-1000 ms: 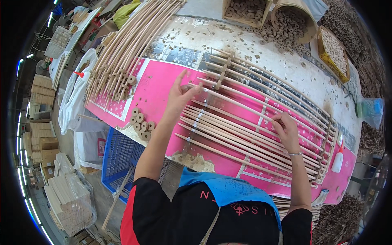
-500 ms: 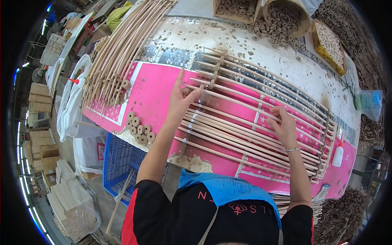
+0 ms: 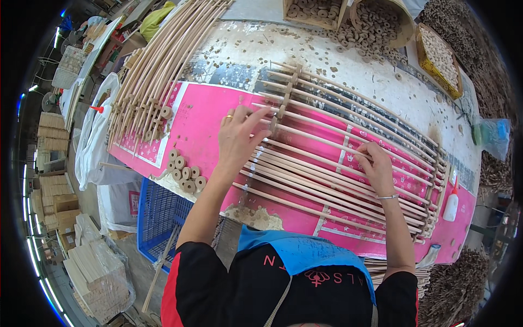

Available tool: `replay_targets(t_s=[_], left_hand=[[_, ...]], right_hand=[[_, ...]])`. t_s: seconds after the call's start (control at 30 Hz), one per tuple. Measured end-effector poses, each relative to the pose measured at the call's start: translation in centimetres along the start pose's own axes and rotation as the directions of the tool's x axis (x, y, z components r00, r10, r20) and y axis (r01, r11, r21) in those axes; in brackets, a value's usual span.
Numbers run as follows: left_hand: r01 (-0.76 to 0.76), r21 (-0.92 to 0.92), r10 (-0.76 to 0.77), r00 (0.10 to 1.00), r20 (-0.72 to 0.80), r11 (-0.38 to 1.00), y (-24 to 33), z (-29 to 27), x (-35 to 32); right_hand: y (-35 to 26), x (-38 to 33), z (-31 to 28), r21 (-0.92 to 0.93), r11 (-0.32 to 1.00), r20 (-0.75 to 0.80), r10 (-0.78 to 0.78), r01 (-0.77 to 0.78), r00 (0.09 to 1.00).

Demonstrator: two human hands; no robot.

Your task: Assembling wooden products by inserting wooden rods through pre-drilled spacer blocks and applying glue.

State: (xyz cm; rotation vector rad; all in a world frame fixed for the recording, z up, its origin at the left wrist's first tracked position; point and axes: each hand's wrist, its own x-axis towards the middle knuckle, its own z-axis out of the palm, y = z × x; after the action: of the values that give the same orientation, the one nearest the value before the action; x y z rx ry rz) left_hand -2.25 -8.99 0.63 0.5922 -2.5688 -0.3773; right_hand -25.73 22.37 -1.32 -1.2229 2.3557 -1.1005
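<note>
A row of long thin wooden rods (image 3: 327, 145) lies across the pink sheet, with a short brown crosspiece (image 3: 288, 94) linking the left ends of the farther ones. At the lower end of that crosspiece, my left hand (image 3: 238, 136) curls its fingers and thumb about a rod's tip; its exact hold is partly hidden. My right hand (image 3: 375, 167) pinches a rod farther along, toward its right part. More brown joints (image 3: 436, 174) connect the rods at the right end. Nearer me, several rods (image 3: 310, 191) have free left ends.
Several loose wooden rings (image 3: 187, 173) lie left of the rods. A bundle of assembled rods (image 3: 163, 71) stands at the far left. A glue bottle (image 3: 451, 206) is at right. Behind are a tipped tub of rings (image 3: 404, 27) and a yellow tray (image 3: 440, 62). A blue basket (image 3: 146, 226) sits below the table edge.
My left hand has turned and curled its extended index finger in toward the rod tip. The crosspiece now reaches one rod nearer me. My right hand has shifted slightly, still at a rod.
</note>
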Motion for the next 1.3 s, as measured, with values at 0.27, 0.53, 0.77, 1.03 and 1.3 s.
replay_targets(t_s=[0.27, 0.53, 0.77, 1.03, 1.3], left_hand=[[-0.072, 0.011, 0.071, 0.995, 0.068, 0.997, 0.1, 1.9, 0.6], [0.22, -0.202, -0.223, 0.975, 0.008, 0.954, -4.9, -1.9, -2.0], [0.476, 0.071, -0.476, 0.879, -0.01, 0.877, -13.3, -10.6, -9.9], [0.37, 0.357, -0.401, 0.916, 0.014, 0.858, -12.4, -11.1, -12.2], [0.42, 0.407, -0.446, 0.894, -0.033, 0.811, -11.0, -10.6, -11.1]], right_hand=[[-0.4, 0.2, 0.0, -0.26, 0.955, -0.069, -0.169, 0.146, 0.983], [-1.1, 0.2, -0.4, -0.337, 0.919, -0.109, -0.256, 0.207, 0.96], [-1.8, -1.3, -0.4, -0.344, 0.88, 0.034, -0.336, 0.327, 0.941], [-2.0, -1.9, 0.5, -0.327, 0.904, 0.038, -0.277, 0.274, 0.96], [-2.0, -3.0, 0.9, -0.116, 0.987, -0.076, -0.121, 0.112, 0.99]])
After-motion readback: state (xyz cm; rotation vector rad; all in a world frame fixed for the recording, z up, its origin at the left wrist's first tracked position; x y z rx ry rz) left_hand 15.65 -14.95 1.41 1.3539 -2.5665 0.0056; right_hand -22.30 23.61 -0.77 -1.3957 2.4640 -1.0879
